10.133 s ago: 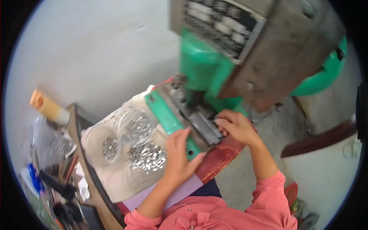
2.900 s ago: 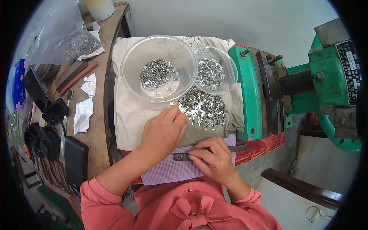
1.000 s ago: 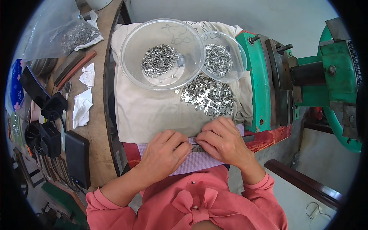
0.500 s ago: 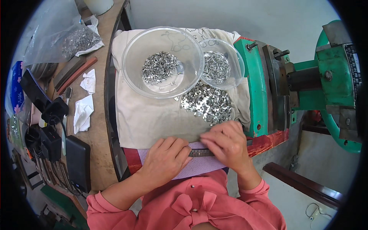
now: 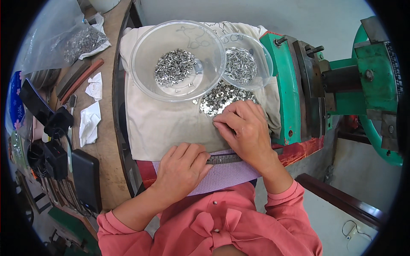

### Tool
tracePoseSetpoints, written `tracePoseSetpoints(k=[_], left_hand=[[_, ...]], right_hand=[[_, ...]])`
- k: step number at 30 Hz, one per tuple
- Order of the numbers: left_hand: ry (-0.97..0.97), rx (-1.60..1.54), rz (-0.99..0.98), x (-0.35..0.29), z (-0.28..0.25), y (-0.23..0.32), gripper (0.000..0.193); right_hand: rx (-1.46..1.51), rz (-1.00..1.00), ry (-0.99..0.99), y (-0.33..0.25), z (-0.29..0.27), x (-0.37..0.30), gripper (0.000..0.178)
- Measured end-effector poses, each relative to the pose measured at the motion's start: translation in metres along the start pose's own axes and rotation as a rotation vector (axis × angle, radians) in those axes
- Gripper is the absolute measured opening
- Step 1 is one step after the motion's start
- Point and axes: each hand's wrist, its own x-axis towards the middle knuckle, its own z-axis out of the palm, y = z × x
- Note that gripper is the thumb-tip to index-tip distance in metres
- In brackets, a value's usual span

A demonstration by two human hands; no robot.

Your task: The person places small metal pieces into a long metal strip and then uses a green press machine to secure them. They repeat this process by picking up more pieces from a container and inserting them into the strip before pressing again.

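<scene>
A dark, narrow metal strip with notch-like segments lies across a purple woven cloth at the near edge. My left hand is curled over the strip's left end and grips it. My right hand is at the near side of a loose pile of small flat metal pieces, thumb and forefinger pinched together. Whatever sits in that pinch is too small or hidden to make out. Behind the pile stand a large clear bowl of short metal pins and a smaller clear bowl of thinner pins.
Beige cloth covers the work surface. A green machine vise borders it on the right. Along the left, a wooden bench carries a black power bank, tissues, curved bars and a plastic bag of metal bits.
My right hand has left the strip and moved away from me to the metal pile. The left hand stays on the strip. The whole view has shifted slightly.
</scene>
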Motion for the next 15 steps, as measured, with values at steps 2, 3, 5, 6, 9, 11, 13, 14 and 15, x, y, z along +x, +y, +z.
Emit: tracePoseSetpoints(k=[2, 3, 5, 6, 9, 11, 13, 14, 15], left_hand=[[0.008, -0.001, 0.0, 0.0002, 0.0002, 0.0002, 0.029], [0.01, -0.002, -0.001, 0.0003, 0.0004, 0.0002, 0.029], [0.016, -0.009, 0.002, 0.0008, 0.0004, 0.0, 0.029], [0.02, -0.015, 0.005, 0.0011, 0.0002, -0.0004, 0.029], [0.037, -0.039, 0.029, 0.0022, -0.0002, 0.0008, 0.028], [0.047, -0.038, 0.055, 0.0026, 0.0008, 0.0016, 0.025], [0.055, -0.018, 0.089, 0.0019, 0.0049, 0.0009, 0.021], [0.067, -0.014, 0.097, 0.0017, 0.0063, 0.0005, 0.019], [0.079, -0.01, 0.105, 0.0018, 0.0076, -0.0001, 0.017]], right_hand=[[-0.004, 0.014, 0.005, -0.001, -0.0001, -0.0012, 0.011], [-0.007, 0.017, 0.01, -0.0017, 0.0003, -0.0012, 0.011], [-0.017, 0.024, 0.02, -0.003, 0.0009, -0.0009, 0.012], [-0.007, 0.027, 0.006, -0.0035, 0.0, -0.0012, 0.012], [0.026, 0.03, -0.012, -0.0047, -0.0015, -0.0022, 0.012], [0.048, 0.022, 0.001, -0.0045, 0.0003, -0.0046, 0.013], [0.025, 0.028, 0.004, -0.0039, 0.0013, -0.0057, 0.012], [0.015, 0.031, 0.006, -0.0041, 0.0014, -0.0058, 0.012], [0.014, 0.034, 0.0, -0.0046, 0.0012, -0.0053, 0.011]])
